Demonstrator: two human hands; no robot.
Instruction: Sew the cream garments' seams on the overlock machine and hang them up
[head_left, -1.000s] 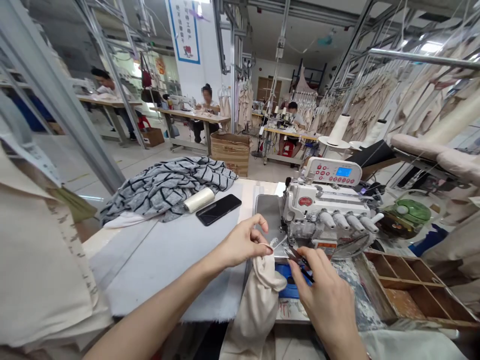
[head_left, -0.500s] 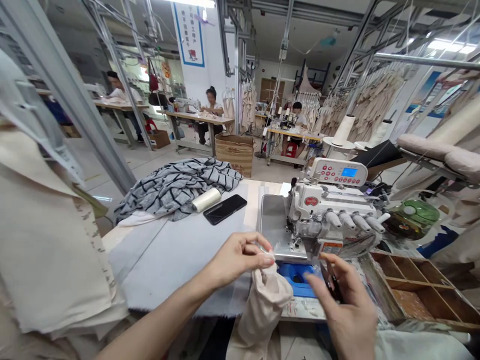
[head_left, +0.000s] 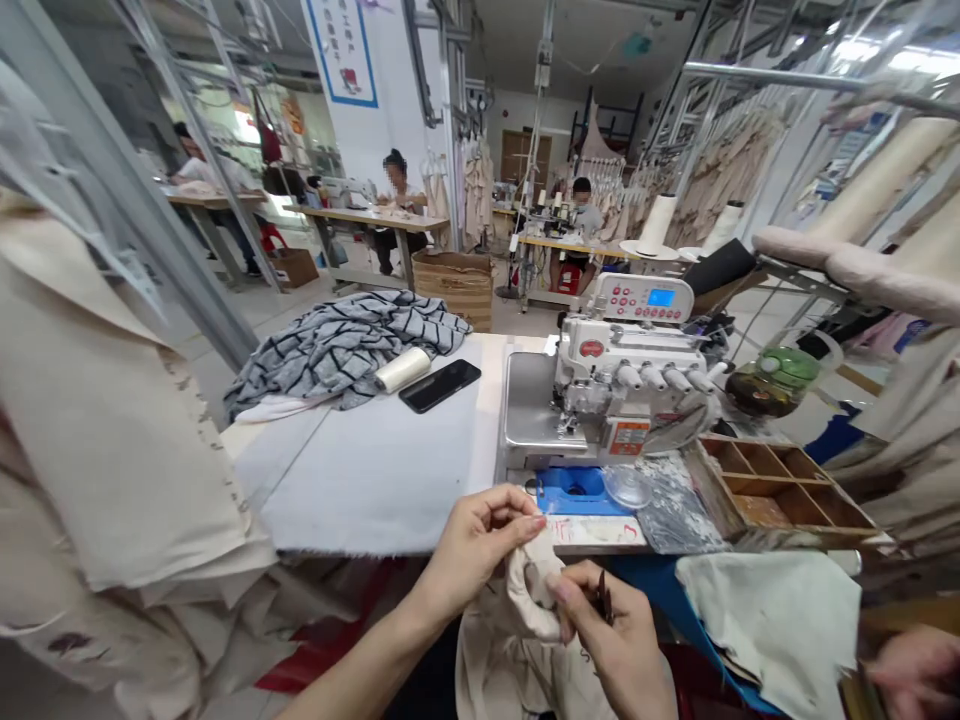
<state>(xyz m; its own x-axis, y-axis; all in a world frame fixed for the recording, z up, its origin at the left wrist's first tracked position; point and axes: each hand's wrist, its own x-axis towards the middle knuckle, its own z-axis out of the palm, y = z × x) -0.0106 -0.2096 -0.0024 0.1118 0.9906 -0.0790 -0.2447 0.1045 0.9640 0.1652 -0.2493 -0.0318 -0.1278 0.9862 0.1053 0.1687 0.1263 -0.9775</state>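
A beige cloth piece (head_left: 517, 665) hangs below the table's front edge, its upper end gathered into an open loop. My left hand (head_left: 487, 545) pinches the top of that loop between thumb and fingers. On the loop's right side, my right hand (head_left: 611, 625) grips the cloth with thumb and forefinger; a small dark tool, perhaps thread snips, sticks up from the same hand. Beyond the hands stands a white sewing machine (head_left: 630, 365) with a metal plate, and a blue tray (head_left: 574, 490) lies in front of it.
A black phone (head_left: 440, 386), a thread spool (head_left: 403, 370) and a checked grey cloth (head_left: 337, 350) lie on the table. At right are a wooden compartment box (head_left: 780, 490) and pale cloth (head_left: 772, 610). Part of another person's hand (head_left: 919, 665) shows lower right. People sit at machines behind.
My right hand has moved left and down from beside the machine and taken hold of the cloth. The loop has opened wider. The view has shifted right and down.
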